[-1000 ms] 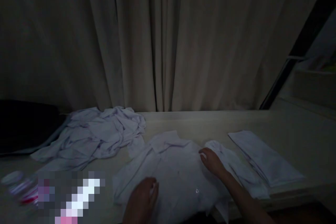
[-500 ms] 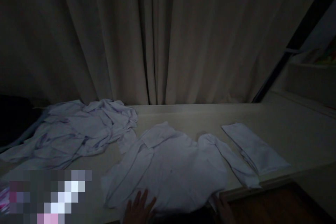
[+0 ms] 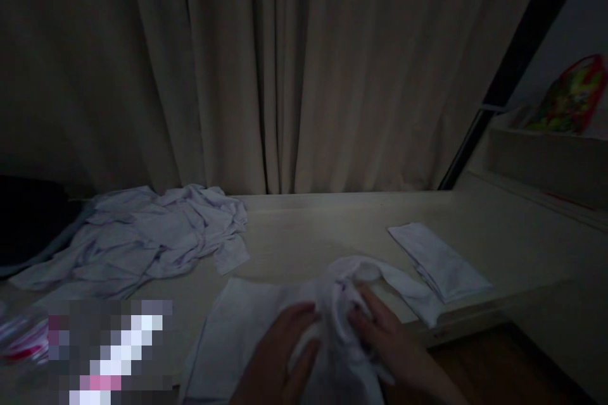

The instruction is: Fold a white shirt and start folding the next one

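Observation:
A white long-sleeved garment (image 3: pixel 247 329), probably a shirt, lies on the pale tabletop in front of me. Part of it is bunched up in the middle, and one sleeve stretches away to the right. My right hand (image 3: pixel 387 335) is closed on the bunched cloth, its thumb and fingers pinching the fabric. Over the left part of the garment is my left hand (image 3: pixel 285 351), thumb and fingers apart and slightly blurred. I cannot tell whether its fingertips touch the cloth. A neatly folded white cloth (image 3: pixel 439 262) rests to the right of the sleeve.
A heap of crumpled white clothes (image 3: pixel 161 234) lies at the left, beside a dark item (image 3: pixel 33 221). Beige curtains (image 3: pixel 228 76) hang behind the table (image 3: pixel 304 228). At the far right, a colourful bag (image 3: pixel 572 95) sits on a ledge. Something at the lower left is pixelated.
Both hands have moved up and inward from the garment's near edge. The garment's spread-out body is now folded and bunched, and my right hand has taken hold of it. The view has shifted slightly.

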Motion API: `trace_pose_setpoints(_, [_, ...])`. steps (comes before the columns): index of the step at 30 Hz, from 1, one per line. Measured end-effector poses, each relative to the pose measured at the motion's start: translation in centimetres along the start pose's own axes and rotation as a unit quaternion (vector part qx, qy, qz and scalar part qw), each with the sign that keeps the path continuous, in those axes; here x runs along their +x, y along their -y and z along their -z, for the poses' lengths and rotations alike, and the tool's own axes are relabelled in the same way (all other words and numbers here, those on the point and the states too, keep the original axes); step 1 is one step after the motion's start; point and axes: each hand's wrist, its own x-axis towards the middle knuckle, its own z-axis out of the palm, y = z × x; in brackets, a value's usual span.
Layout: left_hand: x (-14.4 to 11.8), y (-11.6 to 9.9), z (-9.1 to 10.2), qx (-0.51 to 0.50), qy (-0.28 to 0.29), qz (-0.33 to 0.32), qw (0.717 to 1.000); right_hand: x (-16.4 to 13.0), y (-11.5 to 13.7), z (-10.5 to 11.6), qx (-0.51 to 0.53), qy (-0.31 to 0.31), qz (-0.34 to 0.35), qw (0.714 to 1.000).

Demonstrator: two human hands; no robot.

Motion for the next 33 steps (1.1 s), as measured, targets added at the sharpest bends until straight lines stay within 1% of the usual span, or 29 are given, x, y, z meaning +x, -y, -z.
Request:
trace_pose_setpoints(1, [1.0, -1.4, 1.5, -0.015, -0.041, -0.012, 0.999, -1.4, 1.8, -0.7, -0.056, 0.079, 0.041, 0.995])
trace_pose_setpoints(2, [1.9, -2.8, 2.7, -0.030, -0.049, -0.041, 0.997, -2.6, 3.1, -1.3, -0.102, 0.142, 0.071, 0.982])
trace_pose_setpoints(3, [2.6, -3.9, 3.6, -0.050, -0.027, -0.068, 0.996, -3.6, 4.1, -1.9, -0.137, 0.183, 0.096, 0.969])
trace_pose_setpoints(4, [3.1, -4.6, 4.2, -0.075, 0.032, -0.072, 0.994, -4.2, 4.6, -2.3, -0.158, 0.204, 0.116, 0.959])
trace_pose_setpoints(5, [3.3, -5.0, 4.4, -0.099, 0.100, -0.074, 0.987, -4.6, 4.8, -2.6, -0.169, 0.204, 0.132, 0.955])
trace_pose_setpoints(6, [3.2, -5.1, 4.3, -0.123, 0.163, -0.071, 0.976, -4.6, 4.7, -2.7, -0.174, 0.190, 0.145, 0.955])
trace_pose_setpoints(7, [2.9, -4.8, 4.1, -0.141, 0.212, -0.062, 0.965, -4.5, 4.4, -2.6, -0.178, 0.170, 0.152, 0.957])
trace_pose_setpoints(8, [2.5, -4.3, 3.7, -0.150, 0.248, -0.050, 0.956, -4.3, 4.0, -2.5, -0.186, 0.149, 0.150, 0.960])
trace_pose_setpoints(9, [2.0, -3.7, 3.3, -0.145, 0.267, -0.035, 0.952, -4.0, 3.6, -2.3, -0.197, 0.130, 0.143, 0.961])
trace_pose_setpoints(10, [1.5, -3.1, 2.9, -0.130, 0.272, -0.018, 0.953, -3.8, 3.1, -2.0, -0.213, 0.110, 0.131, 0.962])
trace_pose_setpoints(12, [0.8, -2.3, 2.7, -0.089, 0.257, 0.010, 0.962, -3.7, 2.4, -1.5, -0.238, 0.070, 0.114, 0.962])
trace_pose_setpoints(14, [0.5, -2.2, 3.0, -0.070, 0.207, 0.005, 0.976, -3.7, 1.9, -1.2, -0.238, 0.053, 0.115, 0.963])
trace_pose_setpoints(15, [0.6, -2.4, 3.5, -0.071, 0.171, -0.002, 0.983, -3.8, 1.7, -1.0, -0.228, 0.057, 0.119, 0.965])
trace_pose_setpoints(17, [0.8, -2.9, 4.6, -0.067, 0.111, -0.016, 0.991, -3.9, 1.2, -0.7, -0.202, 0.088, 0.125, 0.967])
trace_pose_setpoints(19, [1.2, -3.3, 5.8, -0.038, 0.058, -0.028, 0.997, -3.9, 0.7, -0.2, -0.190, 0.117, 0.119, 0.968])
trace_pose_setpoints(22, [1.8, -3.4, 7.3, 0.013, 0.003, -0.051, 0.999, -3.5, 0.8, 0.6, -0.188, 0.129, 0.108, 0.968])
trace_pose_setpoints(24, [2.1, -3.5, 8.2, 0.017, -0.021, -0.056, 0.998, -3.2, 1.8, 1.3, -0.177, 0.130, 0.128, 0.967])
trace_pose_setpoints(26, [2.1, -3.7, 9.1, -0.008, -0.021, -0.043, 0.999, -2.9, 3.2, 2.2, -0.166, 0.130, 0.170, 0.963])
trace_pose_setpoints(28, [1.9, -4.2, 9.7, -0.054, 0.020, -0.038, 0.998, -2.6, 4.7, 2.9, -0.171, 0.116, 0.214, 0.955])
trace_pose_setpoints(30, [1.4, -4.9, 10.0, -0.085, 0.065, -0.036, 0.994, -2.5, 5.8, 3.5, -0.189, 0.082, 0.252, 0.946])
trace_pose_setpoints(33, [0.9, -5.7, 9.6, -0.052, 0.099, -0.013, 0.994, -3.1, 6.6, 3.5, -0.221, 0.027, 0.309, 0.925])
